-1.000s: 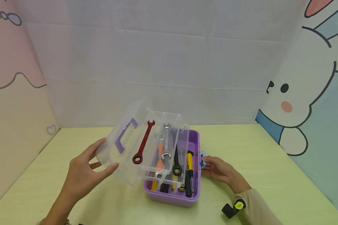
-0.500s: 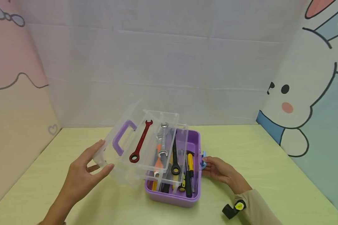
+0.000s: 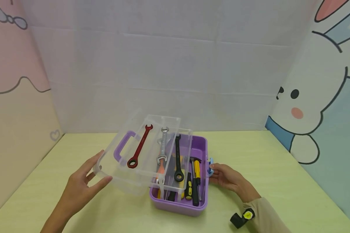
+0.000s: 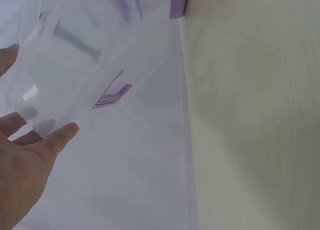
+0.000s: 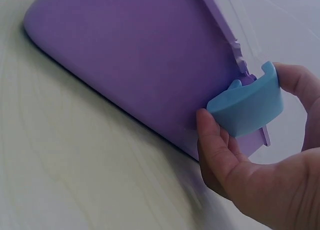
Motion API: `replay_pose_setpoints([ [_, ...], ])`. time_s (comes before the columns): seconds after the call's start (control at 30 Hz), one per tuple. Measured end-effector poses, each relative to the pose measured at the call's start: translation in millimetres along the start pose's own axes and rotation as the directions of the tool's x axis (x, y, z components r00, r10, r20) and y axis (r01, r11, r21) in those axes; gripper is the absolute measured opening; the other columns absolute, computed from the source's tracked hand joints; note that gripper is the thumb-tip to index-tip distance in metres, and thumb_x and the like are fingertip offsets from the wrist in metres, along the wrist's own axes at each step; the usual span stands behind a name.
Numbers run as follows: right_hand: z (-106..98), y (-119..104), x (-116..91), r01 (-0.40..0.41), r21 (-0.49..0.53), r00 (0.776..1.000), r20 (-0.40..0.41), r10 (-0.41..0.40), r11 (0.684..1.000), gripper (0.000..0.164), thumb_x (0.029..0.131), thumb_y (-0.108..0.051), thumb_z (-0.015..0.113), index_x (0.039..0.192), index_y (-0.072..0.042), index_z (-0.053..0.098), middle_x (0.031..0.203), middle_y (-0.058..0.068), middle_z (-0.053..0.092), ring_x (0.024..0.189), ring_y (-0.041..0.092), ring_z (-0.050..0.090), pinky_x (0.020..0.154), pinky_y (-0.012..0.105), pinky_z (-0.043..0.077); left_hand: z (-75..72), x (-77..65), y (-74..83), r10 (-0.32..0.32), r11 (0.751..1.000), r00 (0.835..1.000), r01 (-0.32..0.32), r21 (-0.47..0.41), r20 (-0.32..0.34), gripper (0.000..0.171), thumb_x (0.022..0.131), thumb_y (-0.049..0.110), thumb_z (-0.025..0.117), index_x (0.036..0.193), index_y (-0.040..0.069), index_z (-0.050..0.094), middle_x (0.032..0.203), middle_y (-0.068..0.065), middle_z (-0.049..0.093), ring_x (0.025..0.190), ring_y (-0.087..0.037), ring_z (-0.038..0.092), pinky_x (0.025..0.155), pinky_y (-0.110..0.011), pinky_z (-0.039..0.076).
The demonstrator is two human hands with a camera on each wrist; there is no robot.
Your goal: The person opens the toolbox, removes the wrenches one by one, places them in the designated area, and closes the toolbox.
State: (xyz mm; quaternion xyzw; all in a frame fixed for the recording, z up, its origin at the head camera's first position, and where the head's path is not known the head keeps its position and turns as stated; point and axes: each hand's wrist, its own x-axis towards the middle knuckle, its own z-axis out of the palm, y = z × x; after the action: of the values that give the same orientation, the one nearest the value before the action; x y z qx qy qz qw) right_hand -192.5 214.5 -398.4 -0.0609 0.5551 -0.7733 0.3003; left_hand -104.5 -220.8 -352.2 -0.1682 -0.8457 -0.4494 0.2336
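As the purple toolbox (image 3: 179,208) sits at six o'clock in the head view, its clear lid (image 3: 108,166) leans toward nine, edge pinched by the left hand (image 3: 81,185); at three, the right hand (image 3: 228,178) pinches the blue latch (image 5: 250,107). Unlatching seems done, trays (image 3: 146,160) spread; the lid is neither shut nor fully back.

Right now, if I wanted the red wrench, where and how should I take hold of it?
Probably pinch the red wrench at the middle of its slim shaft, coming from above and slightly from the right. It lies in the clear tray, its wider ends leaving a straight, narrow bar between, and the tilted lid, held by the left hand, is on the left.
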Motion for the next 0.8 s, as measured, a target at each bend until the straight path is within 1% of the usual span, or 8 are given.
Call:
replay_pose_setpoints([
  [0.13, -1.0, 0.5, -0.7, -0.002, 0.004, 1.0, 0.001, 0.002, 1.0, 0.017, 0.098, -0.012, 0.047, 0.092, -0.011, 0.063, 0.092, 0.0, 0.071, 0.088, 0.011, 0.066, 0.087, 0.026, 0.056, 1.6, -2.5, -7.4, 0.046, 0.998, 0.999, -0.046, 0.037, 0.0, 0.091, 0.063, -0.006, 0.084, 0.143, 0.009, 0.042, 0.136, 0.027, 0.041, 0.114, 0.014, 0.045, 0.092, 0.001, 0.039],
  [0.27, -1.4, 0.4, -0.5, -0.002, 0.004, 1.0, 0.007, 0.002, 1.0, 0.017, 0.098, -0.013, 0.047, 0.092, -0.011, 0.063, 0.092, 0.0, 0.071, 0.089, 0.011, 0.066, 0.088, 0.026, 0.056, 4.7, -3.5, -13.0, 0.065, 0.993, 0.997, -0.061, 0.104, -0.037, 0.096, 0.055, -0.006, 0.087, 0.14, 0.005, 0.044, 0.133, 0.029, 0.04, 0.113, 0.019, 0.042, 0.088, 0.003, 0.039],
  [0.4, -1.9, -0.4, 0.0, 0.0, -0.002, 1.0, 0.013, 0.0, 1.0, 0.017, 0.098, -0.013, 0.048, 0.093, -0.011, 0.063, 0.092, 0.0, 0.071, 0.089, 0.01, 0.066, 0.088, 0.026, 0.056, 7.6, -6.1, -16.0, 0.027, 0.993, 0.997, -0.018, 0.118, -0.074, 0.09, 0.054, -0.004, 0.088, 0.135, 0.001, 0.048, 0.128, 0.034, 0.04, 0.112, 0.022, 0.041, 0.083, 0.004, 0.041],
  [0.5, -1.5, -1.7, 0.1, 0.0, -0.011, 1.0, 0.015, 0.0, 1.0, 0.017, 0.097, -0.013, 0.048, 0.092, -0.011, 0.063, 0.092, 0.0, 0.071, 0.088, 0.01, 0.066, 0.087, 0.025, 0.056, 9.1, -8.8, -17.8, -0.009, 0.995, 0.996, 0.018, 0.095, -0.088, 0.086, 0.056, -0.003, 0.088, 0.133, 0.001, 0.05, 0.124, 0.036, 0.042, 0.11, 0.022, 0.042, 0.083, 0.003, 0.042],
  [0.57, -0.9, -2.4, 0.1, 0.0, -0.015, 1.0, 0.015, 0.001, 1.0, 0.017, 0.097, -0.013, 0.048, 0.092, -0.011, 0.064, 0.092, 0.0, 0.071, 0.088, 0.01, 0.066, 0.087, 0.025, 0.056, 9.9, -10.3, -19.1, -0.026, 0.995, 0.996, 0.034, 0.096, -0.091, 0.085, 0.056, -0.002, 0.088, 0.132, 0.002, 0.05, 0.124, 0.032, 0.046, 0.11, 0.022, 0.043, 0.084, 0.002, 0.043],
  [0.63, -0.6, -2.8, 0.1, -0.002, -0.018, 1.0, 0.015, 0.002, 1.0, 0.016, 0.097, -0.014, 0.049, 0.092, -0.011, 0.064, 0.092, 0.0, 0.071, 0.088, 0.01, 0.067, 0.087, 0.026, 0.056, 10.3, -12.0, -20.4, -0.051, 0.992, 0.995, 0.06, 0.109, -0.087, 0.084, 0.057, 0.001, 0.088, 0.131, 0.001, 0.05, 0.126, 0.018, 0.054, 0.107, 0.024, 0.044, 0.083, 0.002, 0.044],
  [0.7, -0.1, -3.0, -0.1, -0.004, -0.018, 1.0, 0.015, 0.004, 1.0, 0.016, 0.097, -0.014, 0.049, 0.093, -0.011, 0.064, 0.092, 0.0, 0.072, 0.089, 0.01, 0.067, 0.087, 0.026, 0.056, 10.4, -14.0, -22.1, -0.089, 0.985, 0.993, 0.099, 0.144, -0.078, 0.082, 0.058, 0.005, 0.089, 0.13, -0.001, 0.05, 0.127, 0.0, 0.06, 0.111, 0.009, 0.055, 0.083, 0.004, 0.041],
  [0.8, 0.4, -2.9, -0.4, -0.008, -0.021, 1.0, 0.017, 0.008, 1.0, 0.016, 0.097, -0.014, 0.049, 0.093, -0.011, 0.065, 0.092, 0.0, 0.072, 0.089, 0.01, 0.067, 0.088, 0.026, 0.056, 9.9, -18.4, -24.9, -0.186, 0.963, 0.982, 0.19, 0.192, -0.04, 0.079, 0.062, 0.014, 0.089, 0.127, -0.004, 0.049, 0.121, -0.025, 0.062, 0.111, -0.023, 0.064, 0.079, 0.009, 0.035],
])
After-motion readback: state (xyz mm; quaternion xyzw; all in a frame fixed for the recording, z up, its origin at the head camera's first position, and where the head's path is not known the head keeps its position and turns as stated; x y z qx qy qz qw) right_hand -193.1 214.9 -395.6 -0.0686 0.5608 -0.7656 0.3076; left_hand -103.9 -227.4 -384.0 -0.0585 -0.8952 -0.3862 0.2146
